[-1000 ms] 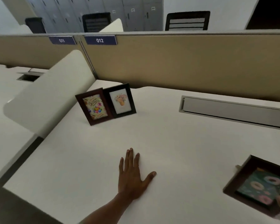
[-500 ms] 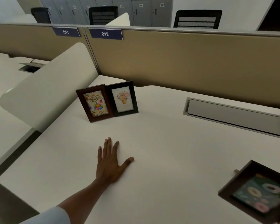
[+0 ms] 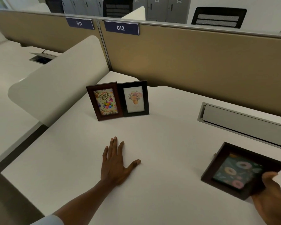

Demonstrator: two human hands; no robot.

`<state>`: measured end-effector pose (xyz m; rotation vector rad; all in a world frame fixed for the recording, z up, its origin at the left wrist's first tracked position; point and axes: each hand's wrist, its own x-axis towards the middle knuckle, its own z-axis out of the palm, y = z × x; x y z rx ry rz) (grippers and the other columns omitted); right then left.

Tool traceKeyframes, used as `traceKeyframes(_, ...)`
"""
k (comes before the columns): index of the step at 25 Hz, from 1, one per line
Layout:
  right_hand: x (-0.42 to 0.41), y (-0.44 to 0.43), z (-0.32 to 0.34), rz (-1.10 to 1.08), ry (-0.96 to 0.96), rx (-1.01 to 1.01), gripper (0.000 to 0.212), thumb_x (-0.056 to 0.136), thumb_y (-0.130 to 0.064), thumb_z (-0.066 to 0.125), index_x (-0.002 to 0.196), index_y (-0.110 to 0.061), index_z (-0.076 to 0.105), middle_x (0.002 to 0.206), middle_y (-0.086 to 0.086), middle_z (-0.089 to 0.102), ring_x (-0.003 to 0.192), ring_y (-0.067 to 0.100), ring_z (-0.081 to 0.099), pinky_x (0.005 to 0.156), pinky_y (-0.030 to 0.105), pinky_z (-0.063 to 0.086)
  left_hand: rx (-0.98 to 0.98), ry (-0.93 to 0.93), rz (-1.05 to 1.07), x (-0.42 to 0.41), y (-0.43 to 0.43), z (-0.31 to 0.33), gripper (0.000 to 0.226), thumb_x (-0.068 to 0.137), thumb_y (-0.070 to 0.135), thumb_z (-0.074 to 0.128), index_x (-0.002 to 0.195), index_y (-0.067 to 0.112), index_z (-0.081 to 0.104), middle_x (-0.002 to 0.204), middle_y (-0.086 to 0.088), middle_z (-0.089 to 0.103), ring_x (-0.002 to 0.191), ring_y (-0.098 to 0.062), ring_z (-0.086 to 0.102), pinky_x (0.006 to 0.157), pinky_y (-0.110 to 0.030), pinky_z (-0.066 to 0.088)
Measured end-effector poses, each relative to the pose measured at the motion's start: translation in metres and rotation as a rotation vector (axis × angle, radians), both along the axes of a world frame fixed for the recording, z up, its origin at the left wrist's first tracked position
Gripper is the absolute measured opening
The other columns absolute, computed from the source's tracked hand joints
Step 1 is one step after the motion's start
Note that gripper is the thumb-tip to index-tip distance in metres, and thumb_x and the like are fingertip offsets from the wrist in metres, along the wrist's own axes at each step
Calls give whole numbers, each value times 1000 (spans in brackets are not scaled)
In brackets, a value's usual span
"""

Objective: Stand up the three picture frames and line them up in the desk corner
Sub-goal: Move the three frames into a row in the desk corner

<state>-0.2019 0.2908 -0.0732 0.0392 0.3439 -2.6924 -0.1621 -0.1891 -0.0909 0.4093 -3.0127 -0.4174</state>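
Two frames stand side by side near the desk's far left corner: a brown frame with a birthday card (image 3: 105, 101) and, touching its right edge, a black frame with a flower picture (image 3: 135, 99). A third dark brown frame with a doughnut picture (image 3: 238, 170) is at the lower right, tilted, face up. My right hand (image 3: 272, 192) grips its near right corner. My left hand (image 3: 116, 163) lies flat on the white desk (image 3: 161, 143), fingers spread, well in front of the standing frames and holding nothing.
A tan partition (image 3: 193, 62) with labels 011 and 012 runs along the desk's back. A white curved divider (image 3: 58, 82) bounds the left side. A grey cable flap (image 3: 243, 119) is set into the desk at the right. Black chairs stand beyond the partition.
My right hand has come further into view, gripping the doughnut frame's corner and lifting it a little. My left hand stays flat on the desk. The view has shifted closer to the corner.
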Motion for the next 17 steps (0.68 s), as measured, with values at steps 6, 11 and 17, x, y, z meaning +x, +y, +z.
traceKeyframes(6,-86,-63,25,-255,93,883,57,85,-73,64,115,-29,84,130,6,79,112,24,80,81,38,68,18,-23,117,-11,-3,1,117,85,101,25,173,25,11,182,-4,-16,167,-21,-25,137,-50,-4)
traceKeyframes(11,-148,-119,40,-160,58,1025,56,94,-69,53,117,-28,83,130,6,79,120,30,76,87,41,67,-25,-25,136,-10,-4,-3,115,87,99,24,173,23,11,182,-5,-17,167,-23,-26,137,-55,-2)
traceKeyframes(17,-210,-175,51,-69,163,1073,65,76,-80,73,116,-30,84,128,4,80,117,27,78,85,39,67,-35,-28,145,-11,-5,-6,112,88,98,27,172,25,16,182,-3,-15,167,-22,-23,137,-58,2)
